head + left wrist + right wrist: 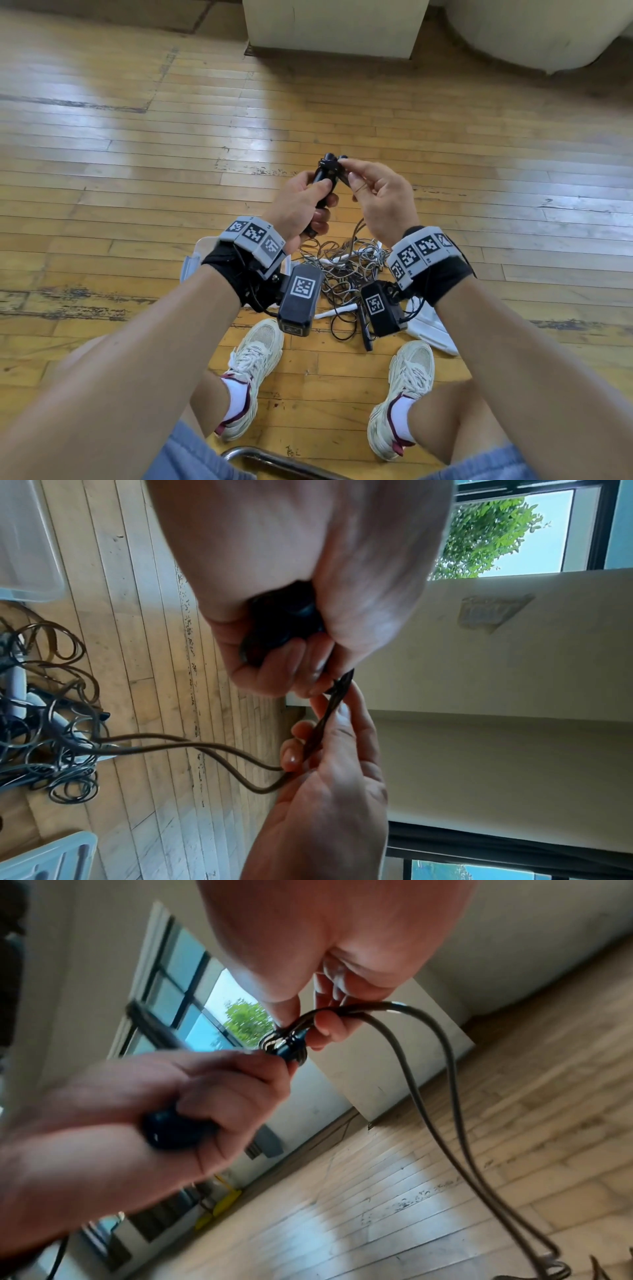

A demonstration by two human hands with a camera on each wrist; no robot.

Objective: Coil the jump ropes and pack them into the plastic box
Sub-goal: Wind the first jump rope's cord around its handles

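Head view: left hand (301, 202) is gripping both black handles (323, 174) upright, steadying them, while right hand (380, 198) is pinching the cord (394, 1031) at their tops, apparently to start winding. Slack is trailing to a tangled rope pile (342, 270) on the floor, likely to snag. Box (193, 262) is sitting near left, partly hidden.

handles (323, 173) black | floor (137, 171) yellow-brown wood | shoes (255, 363) cream
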